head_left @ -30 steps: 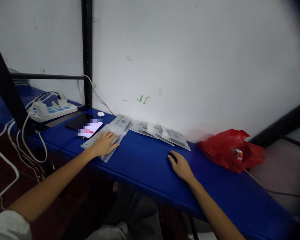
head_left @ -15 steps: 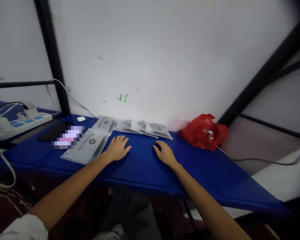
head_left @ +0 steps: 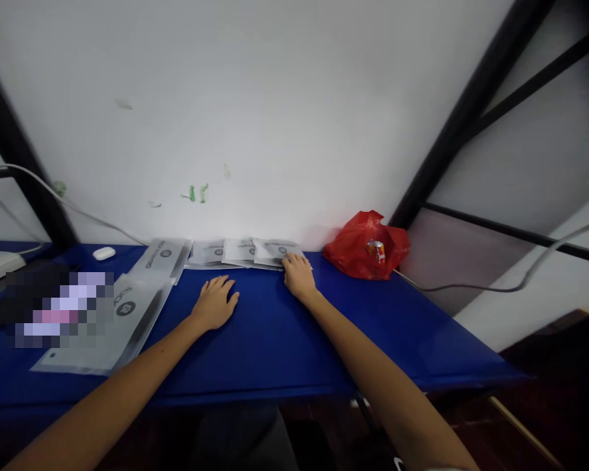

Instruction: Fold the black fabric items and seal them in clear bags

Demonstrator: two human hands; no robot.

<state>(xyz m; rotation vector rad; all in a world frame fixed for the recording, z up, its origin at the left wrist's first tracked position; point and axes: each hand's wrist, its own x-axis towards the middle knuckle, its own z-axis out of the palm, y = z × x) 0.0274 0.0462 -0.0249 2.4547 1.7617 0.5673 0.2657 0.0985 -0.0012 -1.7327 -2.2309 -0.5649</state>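
Observation:
My left hand (head_left: 214, 303) lies flat on the blue desk with its fingers spread, holding nothing. It is beside the large frosted plastic zip bags (head_left: 122, 320) with a printed round logo. My right hand (head_left: 300, 278) reaches to the near edge of the rightmost small frosted zip bag (head_left: 275, 248), its fingertips touching it. The fingers are slightly bent and apart; the thumb side is partly hidden. This bag overlaps other small zip bags (head_left: 238, 250) (head_left: 207, 254) in a row along the wall. Another large zip bag (head_left: 161, 258) lies left of the row.
A crumpled red plastic bag (head_left: 358, 242) with a shiny wrapper in it stands to the right. At the left are a white earbud case (head_left: 103, 253), a blurred-out lit phone (head_left: 61, 311) on a dark item, and a power strip (head_left: 0, 265). A cable (head_left: 471, 288) runs right.
My right hand has moved forward from the bare desk to the rightmost small zip bag. My left hand stays flat on the desk. The view has turned to the right.

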